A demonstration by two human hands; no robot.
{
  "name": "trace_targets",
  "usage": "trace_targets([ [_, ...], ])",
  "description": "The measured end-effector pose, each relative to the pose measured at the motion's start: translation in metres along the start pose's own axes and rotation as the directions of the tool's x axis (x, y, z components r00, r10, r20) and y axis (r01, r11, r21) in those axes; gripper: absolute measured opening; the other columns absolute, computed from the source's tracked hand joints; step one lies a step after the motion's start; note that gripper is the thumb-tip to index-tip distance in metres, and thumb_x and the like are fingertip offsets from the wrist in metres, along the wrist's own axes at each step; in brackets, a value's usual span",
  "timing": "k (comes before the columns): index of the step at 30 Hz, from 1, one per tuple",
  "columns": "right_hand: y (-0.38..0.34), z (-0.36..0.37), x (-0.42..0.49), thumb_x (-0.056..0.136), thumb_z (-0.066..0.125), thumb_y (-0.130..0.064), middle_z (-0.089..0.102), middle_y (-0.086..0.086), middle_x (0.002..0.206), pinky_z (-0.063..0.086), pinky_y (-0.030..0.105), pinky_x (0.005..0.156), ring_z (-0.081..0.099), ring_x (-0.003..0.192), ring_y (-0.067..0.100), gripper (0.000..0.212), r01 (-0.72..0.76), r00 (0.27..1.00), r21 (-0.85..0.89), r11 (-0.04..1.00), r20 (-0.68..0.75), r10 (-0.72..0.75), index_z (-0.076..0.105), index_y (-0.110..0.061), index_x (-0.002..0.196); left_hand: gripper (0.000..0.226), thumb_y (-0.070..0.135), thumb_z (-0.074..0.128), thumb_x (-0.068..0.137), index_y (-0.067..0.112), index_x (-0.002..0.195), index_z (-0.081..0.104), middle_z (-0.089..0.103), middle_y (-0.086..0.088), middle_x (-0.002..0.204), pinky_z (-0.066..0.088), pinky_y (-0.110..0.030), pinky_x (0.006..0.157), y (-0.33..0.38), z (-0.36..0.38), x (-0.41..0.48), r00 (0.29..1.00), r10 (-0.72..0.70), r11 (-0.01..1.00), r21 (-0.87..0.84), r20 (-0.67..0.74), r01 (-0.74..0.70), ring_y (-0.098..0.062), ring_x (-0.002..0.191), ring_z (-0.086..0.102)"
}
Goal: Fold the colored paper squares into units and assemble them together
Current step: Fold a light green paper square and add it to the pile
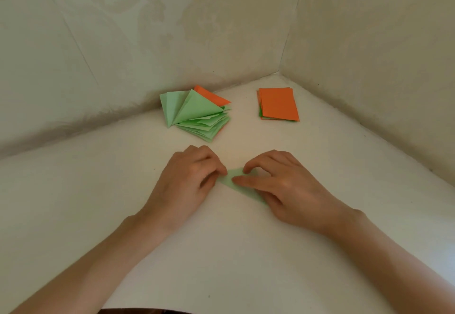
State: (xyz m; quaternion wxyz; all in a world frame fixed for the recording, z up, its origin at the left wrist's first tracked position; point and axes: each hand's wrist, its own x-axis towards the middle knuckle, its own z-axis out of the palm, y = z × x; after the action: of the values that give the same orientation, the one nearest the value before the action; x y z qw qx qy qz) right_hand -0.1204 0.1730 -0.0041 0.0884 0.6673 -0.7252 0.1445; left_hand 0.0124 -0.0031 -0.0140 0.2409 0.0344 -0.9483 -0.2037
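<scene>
Both hands were low on the white surface [123, 190] working a small green paper [237, 187]. The left hand [189, 178] pinched its left end with curled fingers, and the right hand [283, 183] pinched the rest between thumb and bent index. Further back sat a fanned pile [197, 114] of folded units, mostly green, and off to its right a stack [278, 104] of squares, orange on top.

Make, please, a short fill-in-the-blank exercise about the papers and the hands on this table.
The left hand and the right hand both hold a small paper whose colour is ____.
The top sheet of the flat stack is ____.
The pile of folded units lies to the ____ of the flat stack.
Missing words: green; orange; left.
</scene>
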Motion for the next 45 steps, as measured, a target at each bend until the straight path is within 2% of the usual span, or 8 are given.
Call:
trace_targets([
  [6,-0.002,-0.003,0.007,0.079,0.037,-0.009,0.065,0.010,0.102,0.044,0.042,0.090,0.060,0.093,0.033,0.049,0.082,0.997,-0.166,0.983,0.024,-0.079,0.069,-0.025,0.113,0.040,0.021,0.037,0.085,0.021,0.114,0.064,0.061,0.005,0.098,0.050,-0.026,0.053,0.001,-0.014,-0.020,0.969,0.148,0.958,0.215,0.195,-0.190,-0.019,0.071,0.060],
  [9,-0.002,-0.006,-0.003,0.078,0.038,-0.007,0.066,0.009,0.103,0.041,0.044,0.095,0.060,0.100,0.035,0.049,0.116,0.993,-0.246,0.962,0.013,-0.116,0.069,-0.025,0.112,0.044,0.016,0.036,0.085,0.017,0.119,0.063,0.062,0.003,0.102,0.049,-0.025,0.056,0.000,-0.014,-0.025,0.962,0.171,0.941,0.252,0.213,-0.224,-0.020,0.075,0.059],
  [18,-0.008,-0.027,-0.042,0.074,0.035,0.000,0.067,0.006,0.098,0.033,0.039,0.101,0.055,0.098,0.028,0.047,0.060,0.993,-0.199,0.978,-0.083,-0.078,0.075,-0.016,0.093,0.060,-0.008,0.074,0.067,0.015,0.122,0.063,0.064,-0.001,0.105,0.054,-0.029,0.062,-0.002,-0.009,-0.029,0.969,0.162,0.942,0.262,0.185,-0.207,-0.025,0.078,0.062],
  [22,-0.025,-0.013,-0.027,0.073,0.034,-0.001,0.066,0.006,0.102,0.037,0.037,0.095,0.057,0.099,0.028,0.052,-0.001,0.992,-0.172,0.985,-0.123,-0.020,0.071,-0.013,0.108,0.055,-0.003,0.078,0.065,0.011,0.116,0.067,0.066,-0.003,0.099,0.052,-0.026,0.061,0.002,-0.009,-0.027,0.963,0.219,0.914,0.313,0.159,-0.260,-0.023,0.077,0.059],
  [28,-0.029,-0.001,-0.022,0.074,0.031,-0.006,0.067,0.004,0.105,0.036,0.036,0.095,0.064,0.095,0.026,0.051,-0.045,0.997,-0.101,0.994,-0.061,0.039,0.071,-0.016,0.105,0.048,0.005,0.036,0.076,0.008,0.110,0.069,0.067,-0.005,0.098,0.033,-0.029,0.074,-0.015,-0.023,-0.026,0.938,0.308,0.840,0.417,0.159,-0.347,-0.019,0.090,0.046],
  [34,-0.034,-0.002,-0.019,0.076,0.034,-0.007,0.069,0.001,0.099,0.035,0.033,0.102,0.066,0.085,0.022,0.047,-0.073,0.994,-0.066,0.995,-0.083,0.068,0.073,-0.014,0.100,0.043,0.012,0.037,0.081,0.012,0.108,0.071,0.067,-0.002,0.103,0.031,-0.032,0.079,-0.025,-0.034,-0.029,0.957,0.225,0.840,0.460,0.184,-0.287,-0.019,0.097,0.046],
  [40,-0.036,-0.003,-0.016,0.076,0.034,-0.007,0.068,0.002,0.094,0.042,0.038,0.099,0.063,0.080,0.023,0.044,-0.107,0.991,-0.009,0.994,-0.084,0.105,0.072,-0.012,0.097,0.043,0.020,0.035,0.080,0.011,0.100,0.073,0.067,-0.003,0.103,0.033,-0.032,0.084,-0.015,-0.041,-0.028,0.992,0.083,0.918,0.381,0.090,-0.112,-0.017,0.098,0.048],
  [45,-0.034,-0.007,0.002,0.069,0.025,-0.003,0.055,0.004,0.079,0.038,0.028,0.068,0.048,0.070,0.023,0.060,-0.100,0.995,0.047,0.994,0.007,0.100,0.066,-0.012,0.112,0.045,0.022,0.037,0.079,0.013,0.109,0.070,0.065,0.002,0.104,0.033,-0.028,0.084,-0.004,-0.024,-0.030,0.981,0.078,0.933,0.333,0.178,-0.135,-0.015,0.095,0.054],
])
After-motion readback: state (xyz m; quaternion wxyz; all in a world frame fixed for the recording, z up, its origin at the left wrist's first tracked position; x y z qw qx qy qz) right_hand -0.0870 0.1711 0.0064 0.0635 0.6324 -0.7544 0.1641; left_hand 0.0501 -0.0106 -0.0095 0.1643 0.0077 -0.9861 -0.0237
